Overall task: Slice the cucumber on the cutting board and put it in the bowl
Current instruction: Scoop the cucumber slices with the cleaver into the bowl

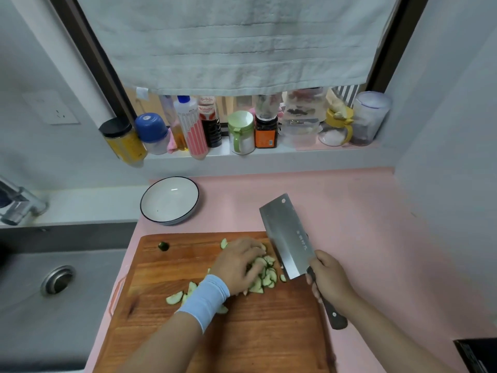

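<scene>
Left hand (238,265), fingers bent over the heap of pale green cucumber slices (265,277) on the reddish wooden cutting board (242,335); grip not discernible. Right hand (332,284) clenched round the dark handle of a broad steel cleaver (287,238), blade beside the heap. Beyond the board: white dark-rimmed bowl (169,200) on pink counter (349,211).

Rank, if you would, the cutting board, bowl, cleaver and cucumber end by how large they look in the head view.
1. wooden cutting board
2. white bowl and cleaver: too alike to rank, and the cleaver is nearer the camera
3. cucumber end, smallest by far
</scene>
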`<action>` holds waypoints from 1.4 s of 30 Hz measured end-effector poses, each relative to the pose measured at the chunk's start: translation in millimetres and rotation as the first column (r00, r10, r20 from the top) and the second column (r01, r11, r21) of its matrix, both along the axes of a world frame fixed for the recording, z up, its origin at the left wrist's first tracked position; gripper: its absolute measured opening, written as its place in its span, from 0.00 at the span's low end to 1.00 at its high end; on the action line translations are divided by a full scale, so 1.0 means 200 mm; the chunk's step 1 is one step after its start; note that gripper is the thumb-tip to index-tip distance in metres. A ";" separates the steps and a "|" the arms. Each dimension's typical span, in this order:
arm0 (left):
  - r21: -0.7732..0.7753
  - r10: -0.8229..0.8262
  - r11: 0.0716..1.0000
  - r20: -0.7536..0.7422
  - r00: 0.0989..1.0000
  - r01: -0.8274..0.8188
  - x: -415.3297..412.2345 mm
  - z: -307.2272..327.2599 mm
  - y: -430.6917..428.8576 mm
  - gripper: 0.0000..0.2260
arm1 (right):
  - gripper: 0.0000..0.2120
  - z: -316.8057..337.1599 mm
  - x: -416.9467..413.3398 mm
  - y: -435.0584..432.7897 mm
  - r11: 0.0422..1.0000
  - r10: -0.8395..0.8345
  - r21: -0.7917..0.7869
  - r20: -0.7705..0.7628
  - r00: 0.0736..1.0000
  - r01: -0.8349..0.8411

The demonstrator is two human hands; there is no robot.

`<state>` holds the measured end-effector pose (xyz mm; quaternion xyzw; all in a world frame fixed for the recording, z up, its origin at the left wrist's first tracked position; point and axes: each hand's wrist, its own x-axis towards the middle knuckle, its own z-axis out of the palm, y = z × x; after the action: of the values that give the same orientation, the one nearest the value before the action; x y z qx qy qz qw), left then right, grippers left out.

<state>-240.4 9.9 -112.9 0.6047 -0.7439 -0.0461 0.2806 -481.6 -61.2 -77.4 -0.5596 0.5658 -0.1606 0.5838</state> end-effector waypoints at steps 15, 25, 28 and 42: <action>0.650 0.559 0.544 0.191 0.807 -0.531 0.92 0.05 -0.17 0.18 | 0.11 0.11 0.75 -0.10 0.974 0.214 -0.066 -0.022 0.977 -0.215; 0.579 0.579 0.644 0.058 0.813 -0.500 0.74 0.01 -0.13 0.18 | 0.12 0.08 0.67 -0.11 0.989 0.137 -0.048 -0.012 0.991 -0.137; 0.578 0.562 0.653 0.063 0.825 -0.489 0.67 0.02 -0.11 0.21 | 0.12 0.09 0.62 -0.09 0.993 0.105 -0.046 -0.009 0.994 -0.106; 0.305 0.127 0.938 0.130 0.983 -0.162 -0.16 0.09 -0.08 0.15 | 0.11 0.08 0.00 0.06 0.987 -0.144 -0.082 -0.071 0.987 0.138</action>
<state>-272.6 -6.4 -95.4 0.6964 -0.6946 -0.1105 0.1426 -481.2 -49.5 -60.7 -0.5459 0.6195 -0.2013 0.5269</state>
